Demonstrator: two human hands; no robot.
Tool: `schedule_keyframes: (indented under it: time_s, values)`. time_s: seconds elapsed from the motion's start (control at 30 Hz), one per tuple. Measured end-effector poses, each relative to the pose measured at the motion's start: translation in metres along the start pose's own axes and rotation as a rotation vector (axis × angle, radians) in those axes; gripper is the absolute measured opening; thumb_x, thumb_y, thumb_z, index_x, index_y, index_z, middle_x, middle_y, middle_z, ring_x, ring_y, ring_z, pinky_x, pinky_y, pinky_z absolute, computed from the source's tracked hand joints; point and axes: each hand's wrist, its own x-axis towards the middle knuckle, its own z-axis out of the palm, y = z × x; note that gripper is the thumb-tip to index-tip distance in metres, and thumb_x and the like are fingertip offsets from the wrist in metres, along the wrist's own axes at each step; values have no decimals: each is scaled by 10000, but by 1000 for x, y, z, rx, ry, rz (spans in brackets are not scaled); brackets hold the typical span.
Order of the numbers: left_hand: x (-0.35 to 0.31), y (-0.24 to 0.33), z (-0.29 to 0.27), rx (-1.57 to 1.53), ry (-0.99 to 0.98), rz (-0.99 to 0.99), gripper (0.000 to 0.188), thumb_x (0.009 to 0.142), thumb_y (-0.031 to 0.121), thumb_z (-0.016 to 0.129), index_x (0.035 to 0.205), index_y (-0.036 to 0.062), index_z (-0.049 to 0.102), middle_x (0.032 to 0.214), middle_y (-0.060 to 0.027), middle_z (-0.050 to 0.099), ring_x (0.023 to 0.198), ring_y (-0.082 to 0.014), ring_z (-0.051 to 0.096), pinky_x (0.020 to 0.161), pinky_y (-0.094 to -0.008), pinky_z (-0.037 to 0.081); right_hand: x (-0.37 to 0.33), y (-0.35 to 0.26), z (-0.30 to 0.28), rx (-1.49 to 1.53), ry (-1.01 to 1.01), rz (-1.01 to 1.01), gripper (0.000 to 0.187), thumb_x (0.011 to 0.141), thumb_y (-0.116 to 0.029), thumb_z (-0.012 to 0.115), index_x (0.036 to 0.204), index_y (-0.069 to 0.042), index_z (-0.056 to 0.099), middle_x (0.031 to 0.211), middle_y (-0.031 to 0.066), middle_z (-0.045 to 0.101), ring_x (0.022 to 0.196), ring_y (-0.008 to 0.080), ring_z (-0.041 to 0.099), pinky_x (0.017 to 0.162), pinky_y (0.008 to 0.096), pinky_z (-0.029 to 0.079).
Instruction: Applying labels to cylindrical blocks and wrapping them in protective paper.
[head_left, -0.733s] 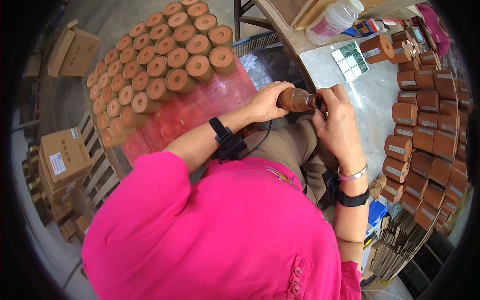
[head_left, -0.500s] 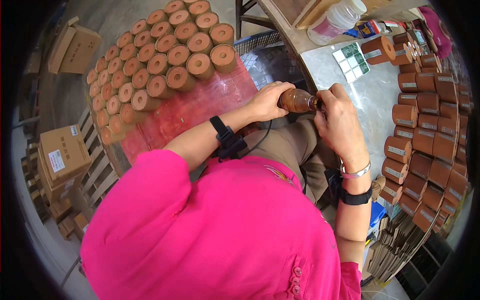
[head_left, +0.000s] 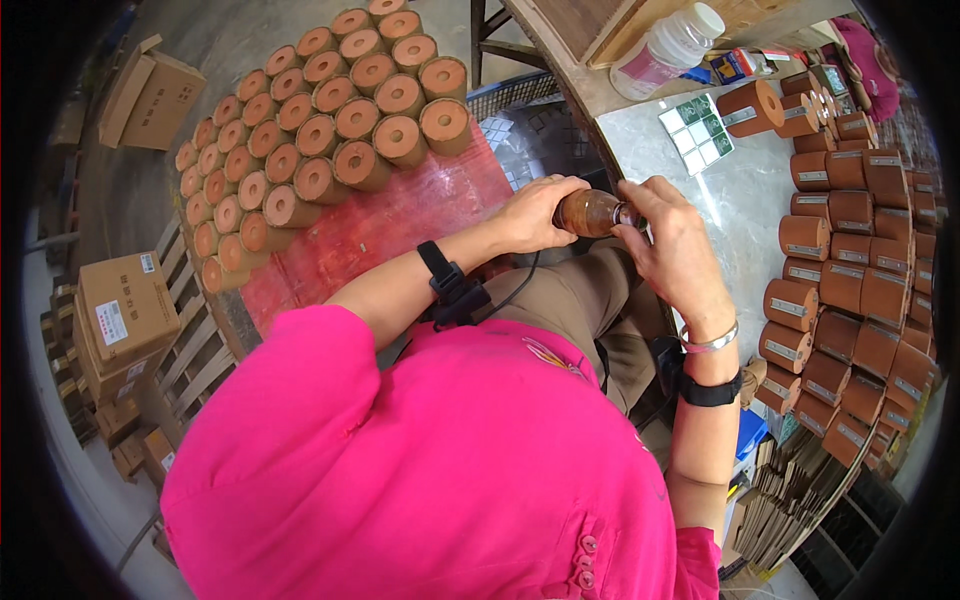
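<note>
My left hand [head_left: 538, 215] holds a brown bottle [head_left: 588, 213] by its body; my right hand [head_left: 675, 240] grips its neck; clay-coloured cylinders [head_left: 317, 180] stand beside a bare red surface [head_left: 400, 215].

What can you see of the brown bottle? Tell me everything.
The brown bottle looks translucent and shiny, glass or plastic, with a rounded body narrowing to a neck. It lies roughly sideways, neck toward the right, held between the red surface and the pale worktop. The left hand grips its base end; the right hand holds the neck, partly hiding it. Contents unclear.
</note>
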Motion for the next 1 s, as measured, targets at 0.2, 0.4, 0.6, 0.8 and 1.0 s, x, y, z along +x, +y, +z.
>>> schedule_keyframes:
  time_s: [0.2,0.4,0.6,0.8,1.0]
  values:
    - [-1,6,-4,-83,-24,-56,659,626,137,803,1227,52,548,1086,-181,610,1049,-376,573,946,-443,445,3,3,1,186,95,41,273,735,-35,746,989,22,661,884,180,630,786,353,633,702,403,501]
    - [1,2,-4,-119,-23,-2,630,632,157,814,1207,59,574,1084,-153,596,1048,-342,574,926,-418,455,4,7,-3,167,103,79,232,742,-82,770,932,17,680,813,181,630,698,352,630,637,394,496]
    - [1,1,0,-121,111,34,623,636,153,816,1206,69,579,1050,-144,583,1038,-333,553,917,-408,456,9,4,5,33,191,209,331,784,-279,781,824,34,680,750,219,648,665,372,636,603,407,499]
    - [6,14,-4,40,69,-12,695,643,153,832,1268,51,546,1141,-159,575,1099,-331,551,962,-393,442,14,1,3,-265,53,568,519,838,-490,704,827,29,682,748,218,651,692,391,639,619,419,509]
    - [14,20,-11,-145,11,-7,699,652,163,835,1278,52,547,1138,-141,578,1117,-295,549,973,-396,438,-6,-2,-12,202,337,70,257,833,-139,729,1014,32,664,914,178,639,792,324,656,688,387,515]
